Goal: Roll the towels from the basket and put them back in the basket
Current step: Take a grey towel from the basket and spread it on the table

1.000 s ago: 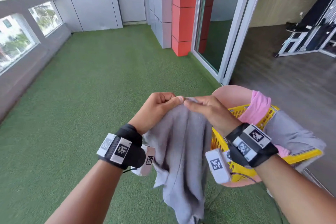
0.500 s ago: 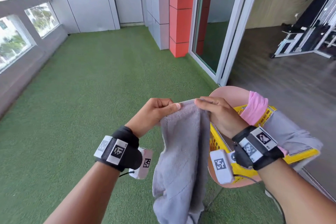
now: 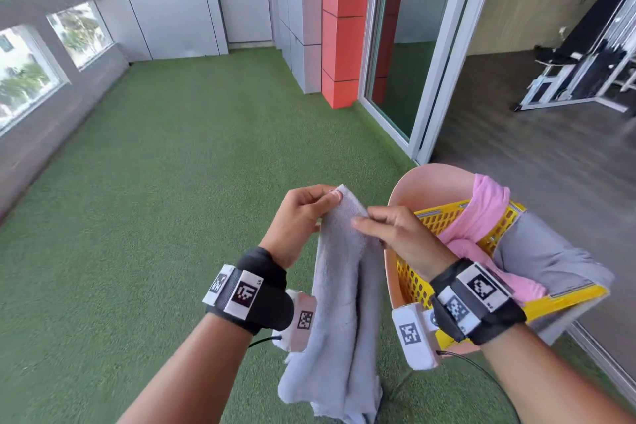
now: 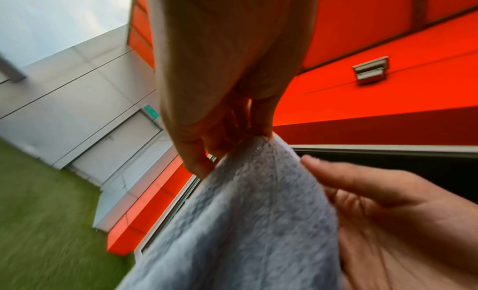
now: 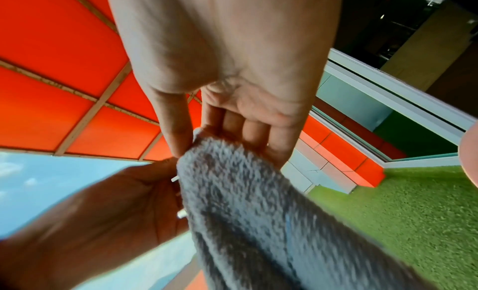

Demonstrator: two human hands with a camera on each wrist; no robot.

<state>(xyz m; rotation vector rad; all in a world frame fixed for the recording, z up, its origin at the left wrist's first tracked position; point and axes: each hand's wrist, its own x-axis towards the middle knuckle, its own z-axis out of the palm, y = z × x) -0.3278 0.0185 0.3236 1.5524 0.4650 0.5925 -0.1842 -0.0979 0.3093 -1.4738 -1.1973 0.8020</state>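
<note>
A grey towel (image 3: 344,303) hangs lengthwise in front of me, above the turf. My left hand (image 3: 332,196) pinches its top corner between thumb and fingers, as the left wrist view (image 4: 232,147) shows close up. My right hand (image 3: 361,220) sits slightly lower and pinches the towel's right edge, with thumb and fingers closed on the cloth (image 5: 191,145). To the right, a yellow basket (image 3: 413,282) stands on a pink stool (image 3: 433,182). A pink towel (image 3: 481,213) and another grey towel (image 3: 550,251) drape over the basket's rim.
Green artificial turf (image 3: 172,217) stretches ahead and to the left. A sliding-door frame (image 3: 437,79) and a red pillar (image 3: 344,27) stand ahead on the right, with gym equipment (image 3: 585,62) beyond. A low wall with windows (image 3: 51,79) runs along the left.
My hands drew apart along the towel's top edge, then came closer again. The right hand now holds lower than the left, so the top edge slants.
</note>
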